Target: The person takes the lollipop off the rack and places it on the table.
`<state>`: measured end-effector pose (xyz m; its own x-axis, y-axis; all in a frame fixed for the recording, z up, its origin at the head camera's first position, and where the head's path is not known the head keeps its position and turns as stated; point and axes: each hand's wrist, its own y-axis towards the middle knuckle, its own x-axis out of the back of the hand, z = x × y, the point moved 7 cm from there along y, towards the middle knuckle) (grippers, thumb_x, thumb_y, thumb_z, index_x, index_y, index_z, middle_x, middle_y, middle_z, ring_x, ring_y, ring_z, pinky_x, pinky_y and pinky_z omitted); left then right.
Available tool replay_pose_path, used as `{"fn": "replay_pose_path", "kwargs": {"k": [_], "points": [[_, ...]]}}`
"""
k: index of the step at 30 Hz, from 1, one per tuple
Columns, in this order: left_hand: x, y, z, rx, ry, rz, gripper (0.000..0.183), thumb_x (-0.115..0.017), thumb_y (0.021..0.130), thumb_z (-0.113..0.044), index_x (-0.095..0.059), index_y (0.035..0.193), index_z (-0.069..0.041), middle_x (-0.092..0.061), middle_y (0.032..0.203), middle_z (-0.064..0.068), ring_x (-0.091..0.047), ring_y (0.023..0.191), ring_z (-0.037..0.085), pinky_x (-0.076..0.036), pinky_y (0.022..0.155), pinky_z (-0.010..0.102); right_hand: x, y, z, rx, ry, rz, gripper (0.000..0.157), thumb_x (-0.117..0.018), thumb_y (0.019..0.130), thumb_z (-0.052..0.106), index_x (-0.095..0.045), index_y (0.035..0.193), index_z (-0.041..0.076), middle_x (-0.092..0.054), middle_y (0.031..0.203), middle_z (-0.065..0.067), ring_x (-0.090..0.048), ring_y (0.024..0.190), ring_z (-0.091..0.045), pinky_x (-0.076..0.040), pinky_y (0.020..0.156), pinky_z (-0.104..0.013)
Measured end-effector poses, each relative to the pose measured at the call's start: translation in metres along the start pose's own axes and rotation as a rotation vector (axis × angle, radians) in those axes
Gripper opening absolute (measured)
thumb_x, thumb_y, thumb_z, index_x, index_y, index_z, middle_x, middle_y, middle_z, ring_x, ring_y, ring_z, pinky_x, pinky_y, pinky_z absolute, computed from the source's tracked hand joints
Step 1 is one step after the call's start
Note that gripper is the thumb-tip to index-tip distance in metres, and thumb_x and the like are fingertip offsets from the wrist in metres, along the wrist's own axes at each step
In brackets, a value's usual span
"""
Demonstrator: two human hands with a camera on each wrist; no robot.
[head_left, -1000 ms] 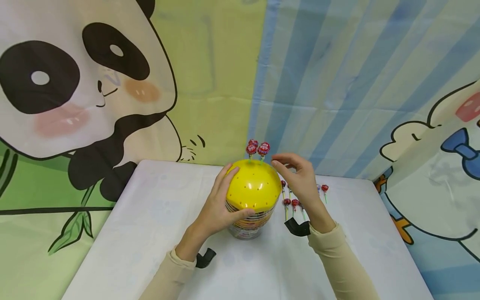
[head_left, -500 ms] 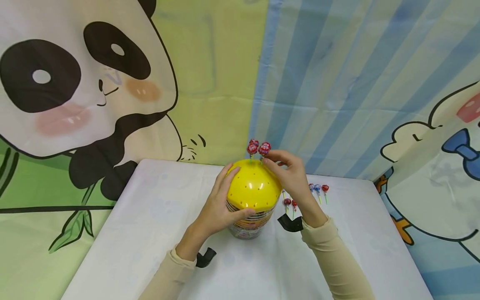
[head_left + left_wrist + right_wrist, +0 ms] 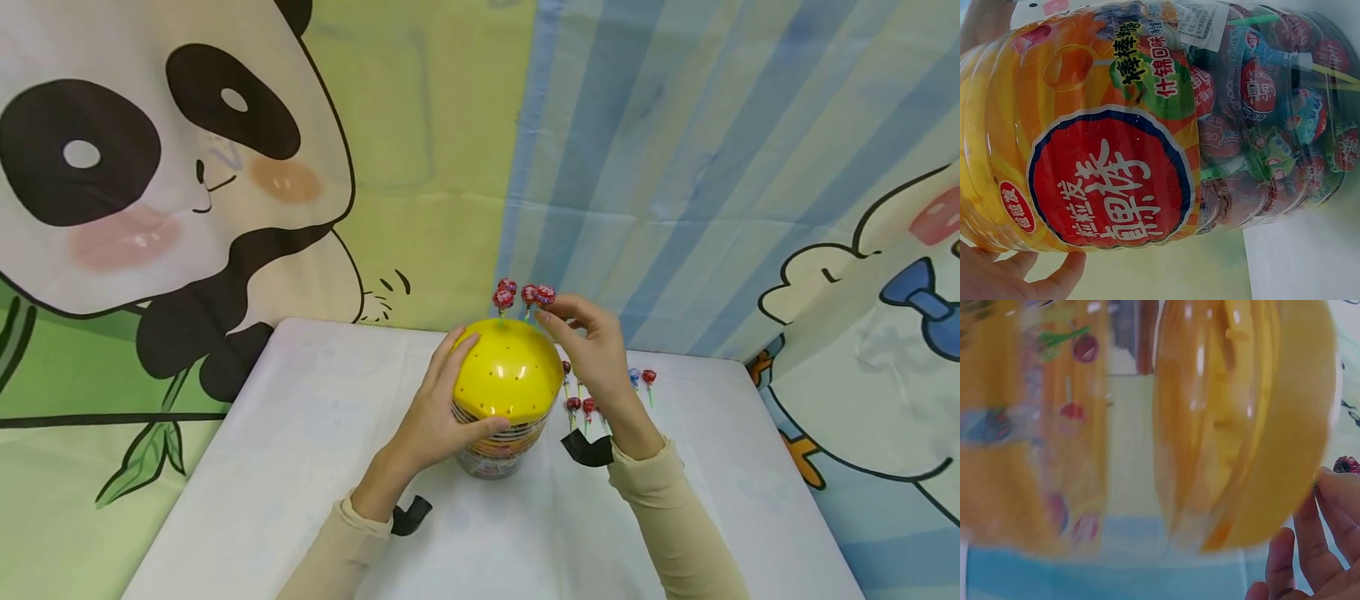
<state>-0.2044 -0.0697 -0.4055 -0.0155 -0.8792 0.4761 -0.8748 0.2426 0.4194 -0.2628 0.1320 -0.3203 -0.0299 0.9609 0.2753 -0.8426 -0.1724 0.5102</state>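
A clear plastic lollipop jar (image 3: 1160,134) stands on the table under a yellow domed lid (image 3: 508,367) dotted with small holes. My left hand (image 3: 438,408) grips the lid's left side, its thumb across the front. Red-wrapped lollipops (image 3: 504,293) stick up from the back of the lid. To their right, my right hand (image 3: 592,350) pinches the stick of another lollipop (image 3: 545,295), beside a neighbouring head (image 3: 528,294). In the right wrist view the pinching fingers (image 3: 1329,494) show at the lid's edge. Whether this stick sits in a hole, I cannot tell.
Several loose lollipops (image 3: 588,406) lie on the white table (image 3: 337,392) right of the jar, partly behind my right hand and its black wrist mount (image 3: 587,450). Wrapped lollipops fill the jar's lower part. A cartoon-printed cloth (image 3: 420,167) hangs behind the table.
My right hand moved left to the lollipops, then slightly back right with a stick pinched. Two heads there now show side by side. My left hand stayed on the lid.
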Motion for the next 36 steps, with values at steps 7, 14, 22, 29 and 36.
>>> {"fn": "replay_pose_path", "kwargs": {"k": [7, 14, 22, 29, 36], "points": [[0.001, -0.001, -0.001, -0.002, -0.008, -0.008, 0.104, -0.083, 0.076, -0.054, -0.02, 0.158, -0.04, -0.005, 0.164, -0.015, -0.035, 0.14, 0.03, -0.042, 0.1, 0.061, 0.036, -0.025, -0.032, -0.094, -0.075, -0.045, 0.016, -0.069, 0.095, 0.006, -0.074, 0.11, 0.003, -0.069, 0.109, -0.009, -0.057, 0.095, -0.018, -0.045, 0.077, -0.034], [0.002, -0.001, 0.001, 0.006, -0.008, -0.012, 0.105, -0.083, 0.076, -0.054, -0.02, 0.158, -0.04, -0.006, 0.165, -0.01, -0.034, 0.14, 0.031, -0.041, 0.1, 0.062, 0.072, -0.064, -0.081, -0.282, -0.183, -0.095, 0.024, -0.071, 0.096, 0.025, -0.073, 0.111, 0.006, -0.067, 0.105, -0.002, -0.059, 0.091, -0.014, -0.048, 0.07, -0.028], [0.0, -0.001, 0.002, 0.014, -0.003, -0.005, 0.105, -0.082, 0.076, -0.055, -0.019, 0.158, -0.041, -0.006, 0.165, -0.01, -0.034, 0.14, 0.03, -0.041, 0.1, 0.062, 0.099, -0.106, -0.143, -0.474, -0.251, -0.12, 0.033, -0.071, 0.095, 0.031, -0.071, 0.114, 0.004, -0.07, 0.107, -0.006, -0.061, 0.091, -0.011, -0.047, 0.076, -0.029], [0.0, -0.001, 0.002, 0.012, -0.005, -0.007, 0.105, -0.083, 0.076, -0.054, -0.02, 0.158, -0.041, -0.006, 0.165, -0.011, -0.034, 0.14, 0.03, -0.041, 0.1, 0.062, 0.11, -0.13, -0.191, -0.623, -0.346, -0.08, 0.031, -0.07, 0.096, 0.027, -0.071, 0.115, 0.002, -0.072, 0.1, -0.011, -0.06, 0.087, -0.017, -0.046, 0.071, -0.03], [0.001, 0.0, 0.0, 0.011, -0.009, -0.005, 0.105, -0.083, 0.076, -0.054, -0.019, 0.158, -0.04, -0.006, 0.166, -0.009, -0.034, 0.14, 0.031, -0.04, 0.1, 0.062, 0.115, -0.142, -0.224, -0.724, -0.525, -0.011, 0.026, -0.069, 0.096, 0.026, -0.073, 0.109, 0.004, -0.072, 0.095, -0.01, -0.06, 0.08, -0.024, -0.045, 0.064, -0.034]]}}
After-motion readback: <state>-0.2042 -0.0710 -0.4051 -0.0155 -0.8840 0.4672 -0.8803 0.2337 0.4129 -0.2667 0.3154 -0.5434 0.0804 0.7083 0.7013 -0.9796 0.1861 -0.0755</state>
